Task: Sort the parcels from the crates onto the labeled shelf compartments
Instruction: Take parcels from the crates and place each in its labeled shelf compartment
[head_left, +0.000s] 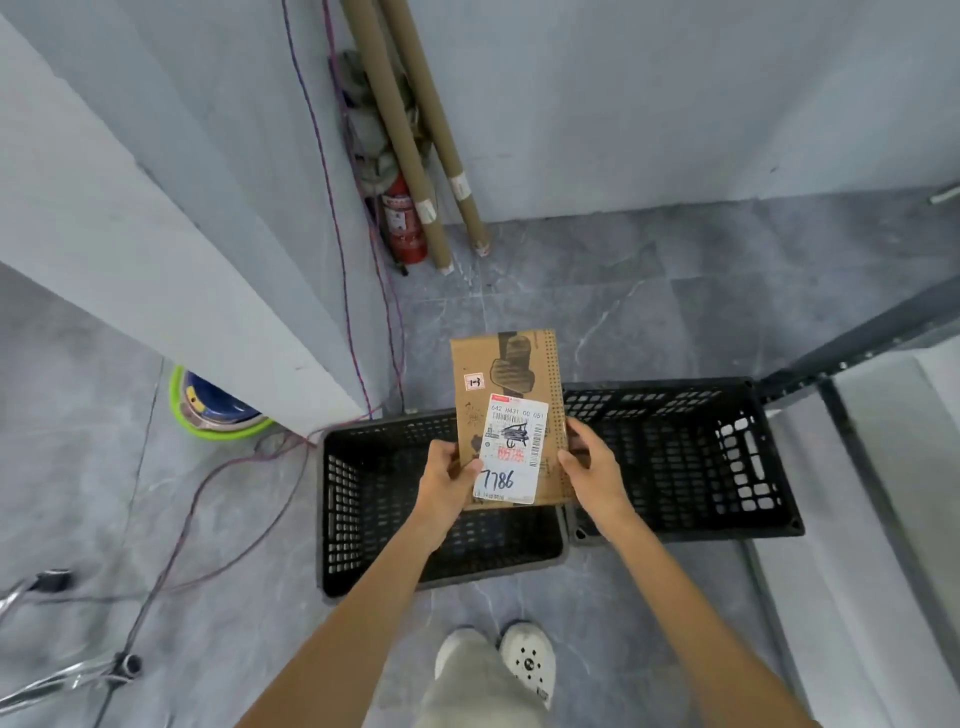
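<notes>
Between your two hands, a flat cardboard parcel (511, 415) is held up above the crates. Your left hand (448, 480) grips its lower left edge; your right hand (592, 467) clasps the lower right edge. Its white label (511, 452) reads "7786". Below sit two black crates (395, 499), side by side on the grey floor (649, 312).

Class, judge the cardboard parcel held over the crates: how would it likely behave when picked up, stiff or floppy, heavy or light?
The parcel probably stays stiff: it juts up flat and unbent above the grip. It seems light, since the left hand and right hand pinch only its lower edges. Being flat, it should not roll.
</notes>
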